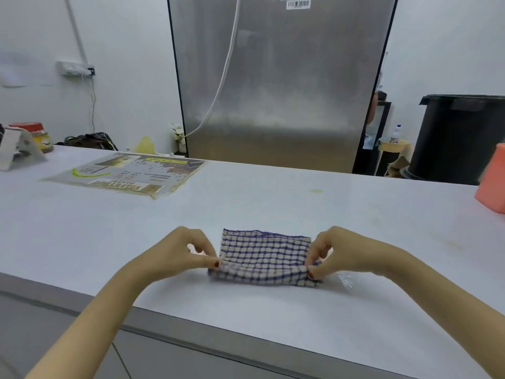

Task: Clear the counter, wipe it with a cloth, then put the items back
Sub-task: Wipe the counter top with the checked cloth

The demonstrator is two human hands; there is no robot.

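A blue-and-white checked cloth (263, 257), folded into a band, lies on the white counter (273, 203) near its front edge. My left hand (179, 251) pinches the cloth's left end between thumb and fingers. My right hand (336, 253) pinches its right end the same way. The fold between the two hands is slightly raised. A laminated menu sheet (125, 173) lies flat at the counter's back left.
A white stand (16, 149) and a red-lidded jar (38, 135) sit at the far left. An orange box (493, 181) stands at the right edge. A steel fridge (278, 77) rises behind the counter, a black bin (459, 135) to its right. A yellowish stain (316, 191) marks the counter.
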